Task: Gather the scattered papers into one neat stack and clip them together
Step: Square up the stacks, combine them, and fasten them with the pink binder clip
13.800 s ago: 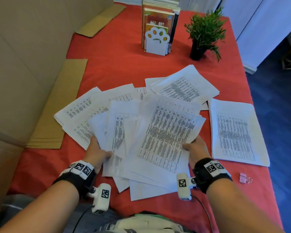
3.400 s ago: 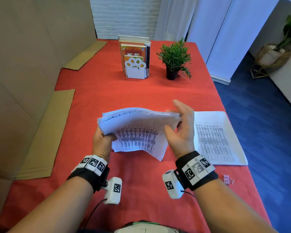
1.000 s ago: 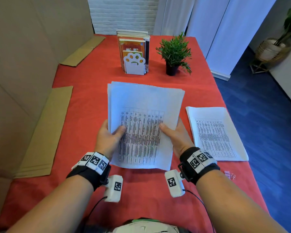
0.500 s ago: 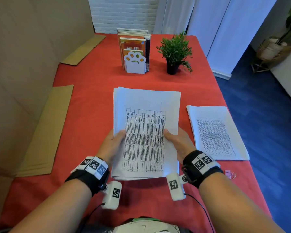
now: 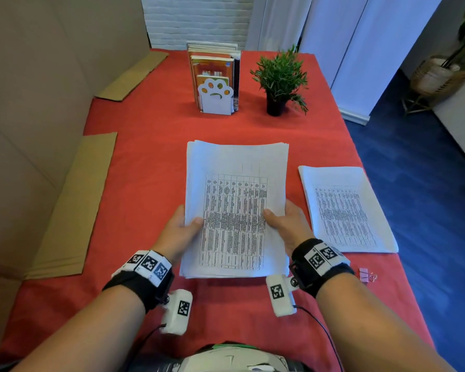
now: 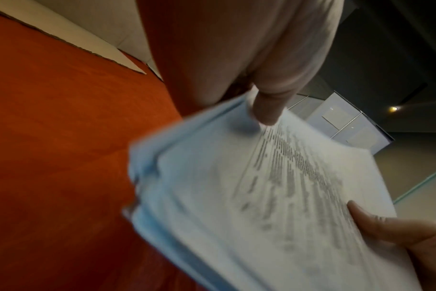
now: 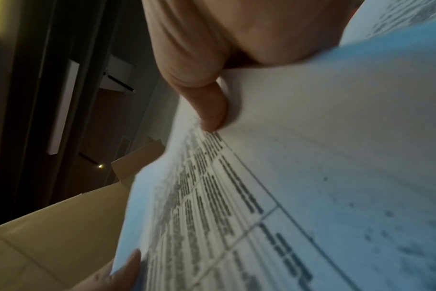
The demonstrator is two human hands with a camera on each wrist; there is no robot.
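A thick stack of printed papers (image 5: 235,208) with a table of text on top is held over the red tablecloth. My left hand (image 5: 181,232) grips its left edge, thumb on the top sheet and fingers underneath. My right hand (image 5: 285,224) grips the right edge the same way. The wrist views show each thumb pressed on the stack (image 6: 274,196) (image 7: 311,177), blurred. A second pile of printed papers (image 5: 345,210) lies flat on the table to the right. A small pink binder clip (image 5: 364,273) lies near the table's right front edge, just right of my right wrist.
A book holder with a white paw-shaped end (image 5: 215,96) and a small potted plant (image 5: 279,79) stand at the back of the table (image 5: 145,124). Cardboard sheets (image 5: 75,208) lie along the left side by a cardboard wall. The table's right edge drops to blue floor.
The gathered stack came from being tapped upright to lying nearly flat in both hands and has been drawn slightly toward me. The right pile and the clip have stayed put.
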